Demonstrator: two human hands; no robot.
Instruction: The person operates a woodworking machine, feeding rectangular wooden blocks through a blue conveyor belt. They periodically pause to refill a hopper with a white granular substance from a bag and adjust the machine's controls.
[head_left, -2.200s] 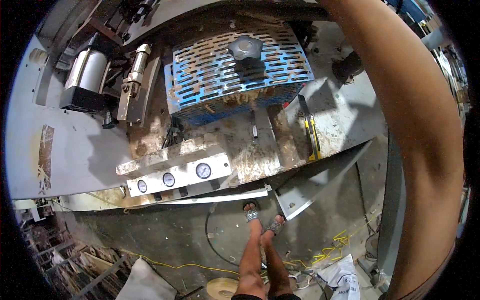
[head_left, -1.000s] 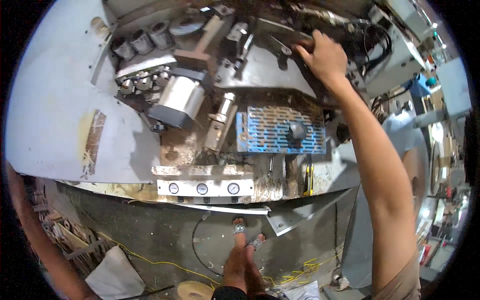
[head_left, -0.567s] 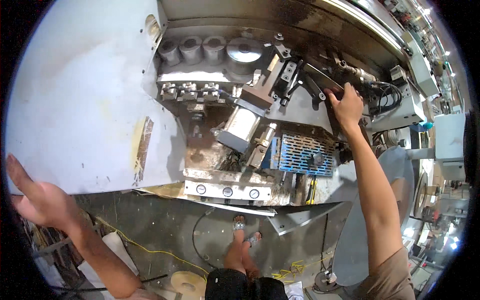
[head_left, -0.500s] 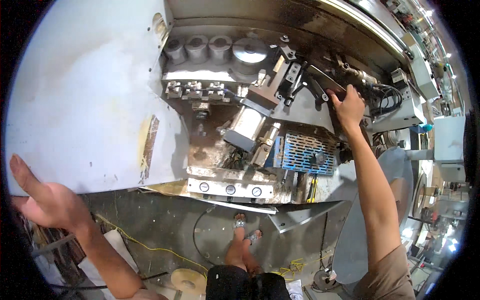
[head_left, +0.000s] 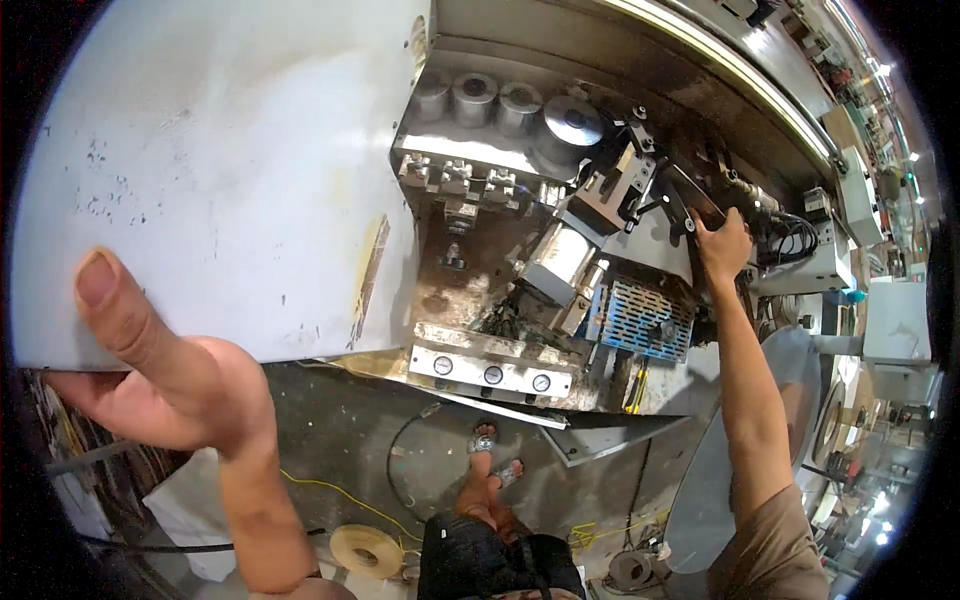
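My left hand [head_left: 190,380] is at the near edge of a large white panel [head_left: 250,200]. Its thumb lies up over the panel's face, while the fingers go under the edge and are hidden. On the right, my right arm reaches across an opened machine. There my right hand [head_left: 727,248] closes on the near end of a dark flat plate [head_left: 695,195], with the thumb on its left side and the fingers on its right; part of the grip is hidden. Beside that hand is a black lever-like bar [head_left: 676,208]. Left of it stands a metal block assembly [head_left: 615,195].
Several metal rollers [head_left: 518,108] stand at the machine's back. A blue slotted plate [head_left: 640,318] lies nearer, left of my right forearm. A gauge panel [head_left: 490,373] runs along the front. Black cables [head_left: 795,235] hang at the right. A yellow cord [head_left: 350,507] crosses the floor.
The whole view has shifted, so the machine appears further right. My left hand looks larger and nearer, its thumb further onto the panel. My right hand stays at the dark plate.
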